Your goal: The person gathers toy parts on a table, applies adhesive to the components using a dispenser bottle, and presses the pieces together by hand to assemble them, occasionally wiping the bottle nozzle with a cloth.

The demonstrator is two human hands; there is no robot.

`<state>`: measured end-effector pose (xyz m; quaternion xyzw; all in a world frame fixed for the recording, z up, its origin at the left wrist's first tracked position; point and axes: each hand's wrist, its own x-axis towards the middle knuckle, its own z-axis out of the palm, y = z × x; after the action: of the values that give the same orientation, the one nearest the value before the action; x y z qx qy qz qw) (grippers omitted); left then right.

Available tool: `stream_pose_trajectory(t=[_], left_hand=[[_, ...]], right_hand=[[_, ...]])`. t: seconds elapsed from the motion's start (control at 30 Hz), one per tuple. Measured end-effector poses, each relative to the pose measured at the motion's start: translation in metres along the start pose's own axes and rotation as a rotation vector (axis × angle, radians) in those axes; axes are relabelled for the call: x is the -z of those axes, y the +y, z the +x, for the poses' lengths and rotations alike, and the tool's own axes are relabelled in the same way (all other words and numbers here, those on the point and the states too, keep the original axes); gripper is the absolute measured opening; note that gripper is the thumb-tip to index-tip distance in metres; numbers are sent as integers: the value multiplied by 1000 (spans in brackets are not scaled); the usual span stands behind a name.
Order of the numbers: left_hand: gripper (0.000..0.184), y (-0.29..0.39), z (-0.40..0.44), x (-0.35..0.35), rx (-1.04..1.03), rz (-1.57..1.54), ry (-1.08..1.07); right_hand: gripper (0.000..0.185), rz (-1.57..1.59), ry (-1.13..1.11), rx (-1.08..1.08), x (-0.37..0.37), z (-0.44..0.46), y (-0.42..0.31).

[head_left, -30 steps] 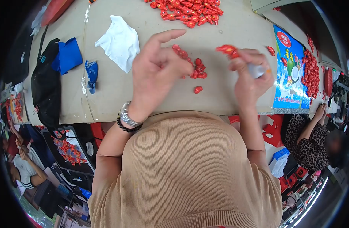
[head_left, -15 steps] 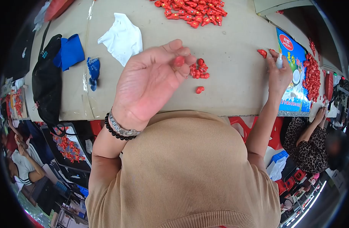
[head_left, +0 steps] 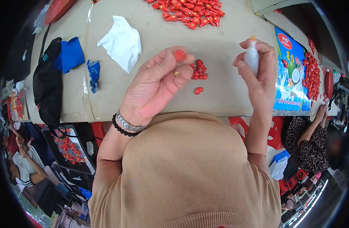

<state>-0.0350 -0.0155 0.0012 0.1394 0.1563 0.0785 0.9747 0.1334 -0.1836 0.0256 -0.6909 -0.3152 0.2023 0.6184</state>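
Observation:
My left hand (head_left: 153,81) is turned palm up, thumb and fingertips closed on a small round red plastic piece (head_left: 179,56). A ring shows on one of its fingers. Wrapped in my right hand (head_left: 263,68) is a small white squeeze bottle (head_left: 251,59), upright with its orange tip pointing away from me. Between the hands, nearer the left, a little cluster of red pieces (head_left: 199,72) lies on the table. One more red piece (head_left: 198,91) lies apart, closer to me.
A large heap of red parts (head_left: 189,13) covers the table's far middle. At right, a blue printed sheet (head_left: 283,91) lies beside more red parts (head_left: 312,78). White cloth (head_left: 125,43), blue cloth (head_left: 71,55) and a black bag (head_left: 48,83) are at left. Other people sit on both sides.
My right hand has come left from the blue sheet with the bottle, and a red part now lies on that sheet. My left fingers have shifted around their red piece.

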Motion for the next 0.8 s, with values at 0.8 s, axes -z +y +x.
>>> stream_pose_trajectory(t=[0.8], left_hand=[[22, -10, -1, -10, 52, -111, 70]], right_hand=[[29, -463, 49, 590, -28, -7, -16]])
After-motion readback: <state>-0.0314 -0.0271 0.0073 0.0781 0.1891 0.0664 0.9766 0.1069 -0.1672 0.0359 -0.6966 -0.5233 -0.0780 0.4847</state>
